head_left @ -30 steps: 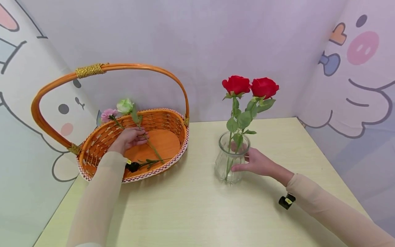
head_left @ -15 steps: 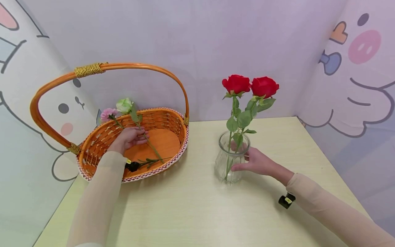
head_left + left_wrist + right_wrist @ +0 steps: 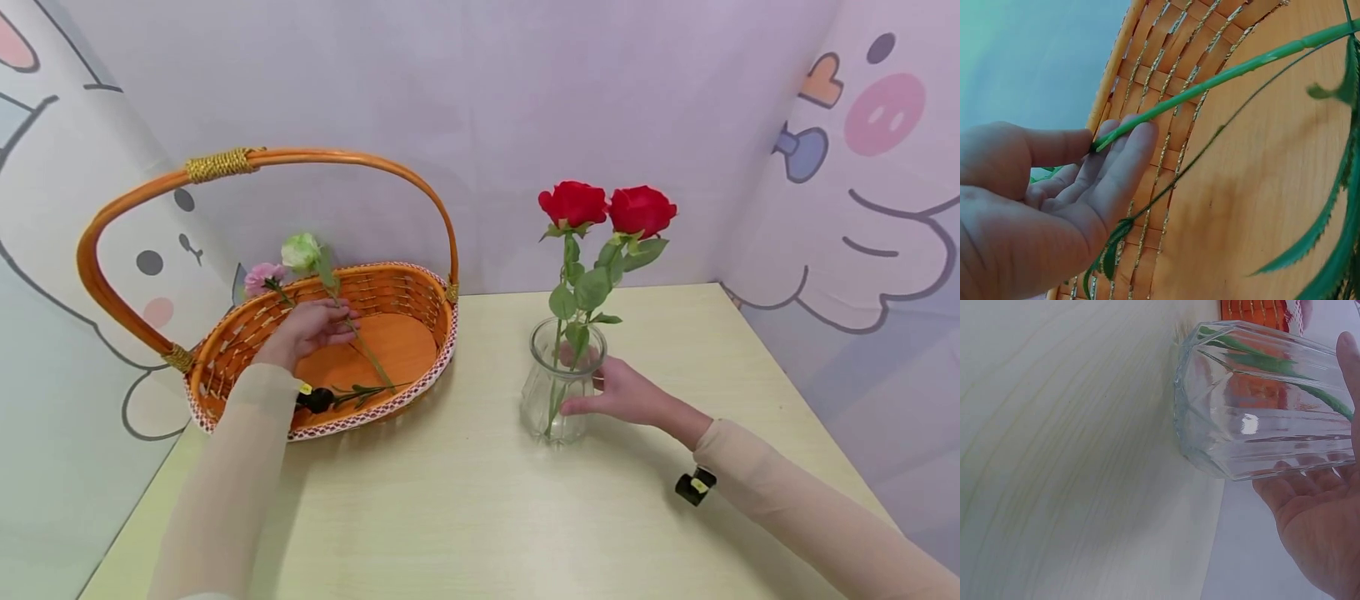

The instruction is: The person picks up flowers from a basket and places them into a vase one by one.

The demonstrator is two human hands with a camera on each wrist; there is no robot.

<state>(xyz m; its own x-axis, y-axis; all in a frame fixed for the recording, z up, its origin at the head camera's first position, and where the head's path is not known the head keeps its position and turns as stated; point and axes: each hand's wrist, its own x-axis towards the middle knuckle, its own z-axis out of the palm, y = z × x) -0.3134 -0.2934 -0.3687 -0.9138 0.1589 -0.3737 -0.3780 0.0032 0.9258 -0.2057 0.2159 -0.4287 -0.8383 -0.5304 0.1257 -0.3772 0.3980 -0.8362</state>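
Observation:
At the back of the orange wicker basket [image 3: 401, 337], my left hand [image 3: 311, 327] holds the stem of a pale green rose [image 3: 302, 252]. The left wrist view shows the green stem [image 3: 1210, 82] between thumb and fingertips. Beside that rose, a pink flower [image 3: 264, 279] leans over the basket's back rim. My right hand [image 3: 618, 392] grips a clear glass vase [image 3: 536, 402] by its side, thumb in front and fingers behind. Two red roses, a left one [image 3: 573, 204] and a right one [image 3: 642, 210], stand in the vase, their stems visible through the glass [image 3: 1260, 425].
The basket's tall arched handle [image 3: 330, 156] rises above my left forearm. Thin leafy stems [image 3: 363, 392] lie near its front rim. Basket and vase stand apart on a pale wooden table [image 3: 465, 500], before a light backdrop curtain [image 3: 495, 100] with cartoon animals at both sides.
My left hand and forearm have shifted slightly left in the basket, the pale green rose tipping up a little with them. My right hand and the vase stay in place.

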